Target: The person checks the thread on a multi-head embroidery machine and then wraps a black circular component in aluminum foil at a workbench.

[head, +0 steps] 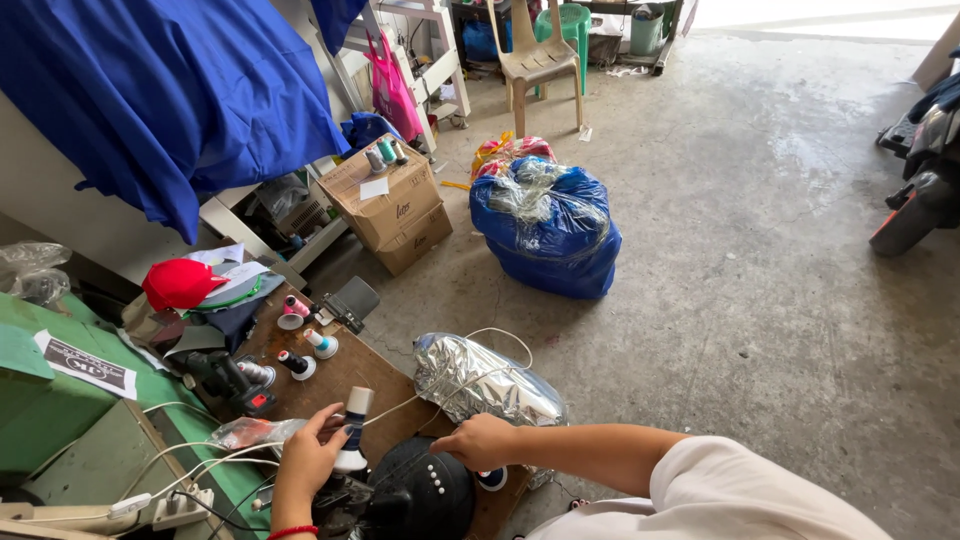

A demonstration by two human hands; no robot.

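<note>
**Hands at a cluttered wooden table beside a concrete floor**

On the concrete floor [760, 300], the largest package is a round blue plastic sack [548, 232] with clear film knotted at its top; a smaller red and yellow bag [505, 150] lies just behind it. To its left stand two stacked brown cardboard boxes [392, 207], the upper one carrying a small white label on its lid and three thread cones. Above them, blue cloth [170, 100] hangs over the left side of the view, and a pink bag [392, 90] hangs from a white frame further back. A beige plastic chair [535, 58] stands at the far end.

Nearer, a crinkled silver foil bag [485, 383] lies at the right edge of the brown wooden table [340, 375], with a white cord looped over it. A red cap [180, 283] rests on a pile at the table's far left corner, and a white slip with a black printed rectangle [87, 364] lies on the green surface beside it. Several thread cones [296, 312] stand upright on the table.

The left hand [310, 455], a red band at its wrist, reaches up with fingers [328, 420] curled loosely around a dark blue thread spool [352, 432] standing on its white base, near the table's front edge. The right hand [480, 442] lies palm down, fingers folded together, resting on a black cap with pale studs [425, 490], its forearm stretching in from the right.
</note>
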